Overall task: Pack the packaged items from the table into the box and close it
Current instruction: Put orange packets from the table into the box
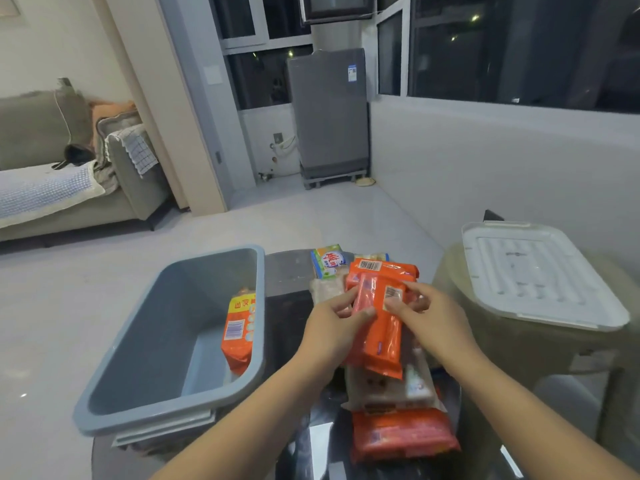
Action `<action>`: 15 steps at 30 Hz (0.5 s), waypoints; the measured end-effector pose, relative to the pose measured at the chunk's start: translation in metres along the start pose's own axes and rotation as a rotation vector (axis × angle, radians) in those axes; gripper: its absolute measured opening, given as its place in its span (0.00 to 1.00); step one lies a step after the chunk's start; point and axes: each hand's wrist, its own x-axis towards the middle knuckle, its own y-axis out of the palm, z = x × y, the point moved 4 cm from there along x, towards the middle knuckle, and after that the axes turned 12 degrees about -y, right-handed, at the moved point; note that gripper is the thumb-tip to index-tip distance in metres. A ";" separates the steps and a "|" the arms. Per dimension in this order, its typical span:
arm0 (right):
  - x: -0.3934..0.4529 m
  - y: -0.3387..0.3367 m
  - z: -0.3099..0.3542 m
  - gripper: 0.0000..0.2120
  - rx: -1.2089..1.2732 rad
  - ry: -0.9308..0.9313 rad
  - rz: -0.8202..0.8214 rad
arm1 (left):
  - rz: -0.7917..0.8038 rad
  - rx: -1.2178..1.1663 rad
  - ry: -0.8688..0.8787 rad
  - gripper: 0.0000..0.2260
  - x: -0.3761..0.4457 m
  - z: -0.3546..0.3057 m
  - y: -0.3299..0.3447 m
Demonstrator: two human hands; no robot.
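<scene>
Both hands grip one orange packet (pixel 381 327) above the pile on the dark glass table (pixel 287 271): my left hand (pixel 332 323) pinches its left edge, my right hand (pixel 426 313) its right edge. A second orange packet (pixel 384 270) lies just behind it. Under them are a pale packet (pixel 391 386) and another orange packet (pixel 401 438) at the near edge. A green and white soap box (pixel 327 261) stands at the far side. The grey plastic box (pixel 145 341) sits open on the left, with one orange packet (pixel 239 330) leaning inside against its right wall.
The box's white lid (pixel 540 271) rests on a beige stool (pixel 519 358) to the right. Beyond the table are pale floor tiles, a sofa (pixel 52 174) at far left and a grey appliance (pixel 329 112) by the windows.
</scene>
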 end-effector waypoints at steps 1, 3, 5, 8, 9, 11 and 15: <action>0.005 -0.002 0.000 0.17 0.039 0.009 -0.042 | -0.001 -0.055 -0.002 0.17 0.002 -0.005 0.000; 0.015 -0.005 0.000 0.20 0.149 0.043 -0.088 | -0.017 -0.184 -0.037 0.16 0.007 -0.014 0.003; 0.026 -0.004 0.000 0.19 0.232 0.059 -0.051 | -0.052 -0.299 -0.081 0.10 0.013 -0.020 0.007; 0.044 0.000 0.000 0.12 0.263 0.008 0.005 | -0.088 -0.388 -0.131 0.10 0.026 -0.022 0.024; 0.050 0.001 0.000 0.12 0.253 -0.007 0.008 | -0.112 -0.401 -0.148 0.11 0.032 -0.022 0.030; 0.062 0.000 -0.004 0.12 0.253 0.000 0.017 | -0.155 -0.429 -0.187 0.12 0.041 -0.021 0.040; 0.079 -0.001 -0.017 0.12 0.209 0.022 0.093 | -0.178 -0.469 -0.287 0.10 0.058 -0.018 0.046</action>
